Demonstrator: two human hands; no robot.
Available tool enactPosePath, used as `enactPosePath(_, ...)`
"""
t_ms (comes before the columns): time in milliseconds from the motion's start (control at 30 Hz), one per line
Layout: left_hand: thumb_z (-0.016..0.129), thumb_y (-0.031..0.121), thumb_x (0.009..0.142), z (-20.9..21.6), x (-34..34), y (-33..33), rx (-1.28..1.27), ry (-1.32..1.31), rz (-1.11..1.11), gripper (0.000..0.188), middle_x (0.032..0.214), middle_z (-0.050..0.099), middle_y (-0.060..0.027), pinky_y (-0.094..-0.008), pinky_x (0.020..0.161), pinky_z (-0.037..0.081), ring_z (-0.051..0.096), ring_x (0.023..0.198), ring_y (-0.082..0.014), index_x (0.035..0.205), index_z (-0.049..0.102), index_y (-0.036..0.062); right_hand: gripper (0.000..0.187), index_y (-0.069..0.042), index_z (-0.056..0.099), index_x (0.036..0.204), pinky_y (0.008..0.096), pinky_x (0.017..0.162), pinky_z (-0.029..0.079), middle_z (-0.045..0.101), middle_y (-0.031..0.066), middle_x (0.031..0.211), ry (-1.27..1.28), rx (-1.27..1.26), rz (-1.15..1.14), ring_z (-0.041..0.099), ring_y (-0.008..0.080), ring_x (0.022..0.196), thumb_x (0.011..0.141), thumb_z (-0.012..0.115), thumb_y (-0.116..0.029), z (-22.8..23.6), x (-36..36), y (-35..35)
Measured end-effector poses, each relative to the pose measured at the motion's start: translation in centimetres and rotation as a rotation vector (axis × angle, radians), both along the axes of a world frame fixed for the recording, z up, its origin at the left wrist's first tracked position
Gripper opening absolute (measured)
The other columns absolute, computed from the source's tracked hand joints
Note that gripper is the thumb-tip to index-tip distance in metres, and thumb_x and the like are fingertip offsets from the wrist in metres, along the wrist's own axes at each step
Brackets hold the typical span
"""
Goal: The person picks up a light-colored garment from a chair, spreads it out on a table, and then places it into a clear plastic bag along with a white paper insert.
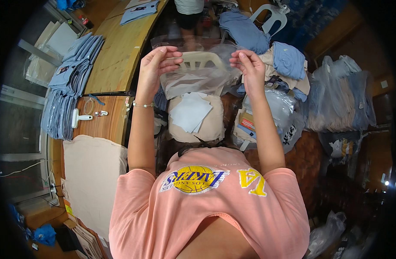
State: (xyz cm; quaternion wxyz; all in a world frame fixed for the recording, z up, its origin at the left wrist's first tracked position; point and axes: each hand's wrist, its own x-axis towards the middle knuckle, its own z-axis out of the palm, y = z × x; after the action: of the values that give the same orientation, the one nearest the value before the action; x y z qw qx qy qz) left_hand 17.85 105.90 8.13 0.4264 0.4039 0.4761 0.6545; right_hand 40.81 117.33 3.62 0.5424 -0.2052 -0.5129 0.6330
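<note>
Both my arms reach forward, holding a clear plastic bag [196,82] spread between them. My left hand [158,67] is closed on the bag's left side, thumb over curled fingers. On the right side my right hand [249,67] pinches the film too; the exact grip is hard to see through the clear plastic. Behind the bag shows the slotted back of a cream plastic chair [202,60]. Below the bag, several white sheets [191,113] lie fanned on a folded beige garment [176,131], close in front of my body.
At left, a wooden table [111,56] bears stacks of folded blue garments [68,82], a white lint roller [80,117] and a beige garment [94,172]. At right are blue clothes [288,60], plastic packs [271,108] and a bagged garment stack [340,99]. Another person [189,8] is beyond.
</note>
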Motion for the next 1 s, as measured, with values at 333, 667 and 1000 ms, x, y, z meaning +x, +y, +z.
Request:
enactPosePath(333, 0.059, 0.009, 0.082, -0.5, -2.7, -1.6, 0.069, 0.168, 0.181, 0.020, 0.086, 0.064, -0.0072, -0.0188, 0.064, 0.045, 0.055, 0.069, -0.0071, 0.098, 0.064, -0.0011, 0.015, 0.000, 0.060, 0.096, 0.0236, 0.051, 0.050, 0.063, 0.0090, 0.073, -0.069, 0.000, 0.076, 0.062, 0.0151, 0.059, 0.085, 0.054, -0.008, 2.0, 0.5, -0.2)
enactPosePath(667, 0.053, 0.001, 0.084, -0.7, -2.8, -1.6, 0.149, 0.007, -0.076, 0.015, 0.087, 0.063, -0.0103, -0.0224, 0.070, 0.049, 0.059, 0.074, -0.0112, 0.095, 0.061, -0.0040, 0.011, 0.000, 0.061, 0.089, 0.0267, 0.055, 0.051, 0.062, 0.0086, 0.073, 0.077, -0.051, 0.123, 0.060, 0.0137, 0.062, 0.083, 0.053, -0.003, 1.4, 3.3, -0.5)
enactPosePath(1000, 0.054, 0.004, 0.082, 0.1, -2.1, -2.3, 0.146, 0.052, -0.145, 0.013, 0.084, 0.062, -0.0062, -0.0235, 0.073, 0.047, 0.059, 0.077, -0.0112, 0.090, 0.062, -0.0022, 0.012, 0.001, 0.061, 0.088, 0.0252, 0.067, 0.050, 0.062, 0.0094, 0.079, -0.040, 0.092, 0.124, 0.060, 0.0140, 0.069, 0.084, 0.050, 0.000, 2.4, 4.9, -1.7)
